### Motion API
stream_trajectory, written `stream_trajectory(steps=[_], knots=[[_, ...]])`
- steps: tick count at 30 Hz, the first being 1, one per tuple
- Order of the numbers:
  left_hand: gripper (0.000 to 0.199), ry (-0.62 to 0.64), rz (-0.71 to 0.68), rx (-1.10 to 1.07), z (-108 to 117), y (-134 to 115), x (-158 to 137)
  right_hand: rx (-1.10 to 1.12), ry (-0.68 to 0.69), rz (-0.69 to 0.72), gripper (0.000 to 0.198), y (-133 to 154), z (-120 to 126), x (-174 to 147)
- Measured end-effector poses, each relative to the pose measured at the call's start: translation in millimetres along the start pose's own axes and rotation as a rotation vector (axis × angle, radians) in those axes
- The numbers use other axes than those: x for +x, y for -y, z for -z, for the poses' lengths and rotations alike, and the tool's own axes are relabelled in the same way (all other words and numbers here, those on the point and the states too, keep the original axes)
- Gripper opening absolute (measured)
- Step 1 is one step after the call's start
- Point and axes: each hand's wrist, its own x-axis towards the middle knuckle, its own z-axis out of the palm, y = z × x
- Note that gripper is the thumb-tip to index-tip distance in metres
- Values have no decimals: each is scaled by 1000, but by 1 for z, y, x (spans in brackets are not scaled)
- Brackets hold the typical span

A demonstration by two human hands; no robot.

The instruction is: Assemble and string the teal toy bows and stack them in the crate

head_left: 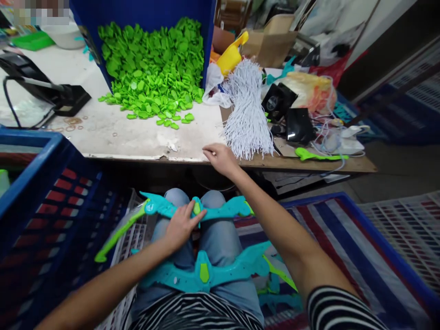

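My left hand point(181, 225) is closed on a turquoise toy bow point(222, 212) across my knees, its fingers by the green piece at the bow's middle. A long green limb point(120, 233) slants down from the bow's left end. Closer to my body, a second turquoise toy bow point(185, 277) with a green middle piece point(204, 272) lies across my thighs, untouched by either hand. My right hand point(222, 158) is at the table's front edge, beside the bundle of white cords point(249, 110). Its thumb and fingers are pinched together; whatever they hold is too small to make out.
Small green plastic pieces point(154, 73) spill from a blue bin point(144, 9) onto the table point(137, 142). A yellow scoop point(230, 57), a black fan point(280, 101) and wires stand right. Blue crates point(44, 142) flank me; the right one has a striped lining point(330, 238).
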Motion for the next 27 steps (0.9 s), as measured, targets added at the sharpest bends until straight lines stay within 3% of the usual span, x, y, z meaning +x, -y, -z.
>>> stream_trajectory(steps=[4, 5, 7, 9, 11, 15, 18, 21, 24, 27], knots=[[49, 29, 123, -177, -19, -17, -29, -251, -9, -51, 34, -7, -25, 98], [48, 83, 150, -244, -22, -22, -38, -270, -14, -67, 37, -10, -30, 117], [50, 307, 191, -404, -30, -33, -55, -300, -27, -113, 40, -14, -39, 147], [63, 559, 261, -515, -37, -44, -66, -331, -42, -179, 37, -16, -45, 166], [79, 733, 329, -545, -41, -51, -67, -359, -69, -242, 35, -15, -51, 176], [98, 829, 330, -513, -31, -59, -58, -369, -118, -270, 32, -14, -59, 185], [114, 802, 292, -508, -14, -56, -53, -294, -159, -250, 32, -21, -53, 178], [125, 860, 223, -531, 3, -45, -46, -157, -202, -191, 35, -31, -35, 148], [129, 1031, 98, -594, 16, -31, -36, -5, -212, -96, 33, -30, -12, 85], [108, 1097, -1, -611, 24, -21, -23, 134, -187, -42, 29, -18, 9, 0]])
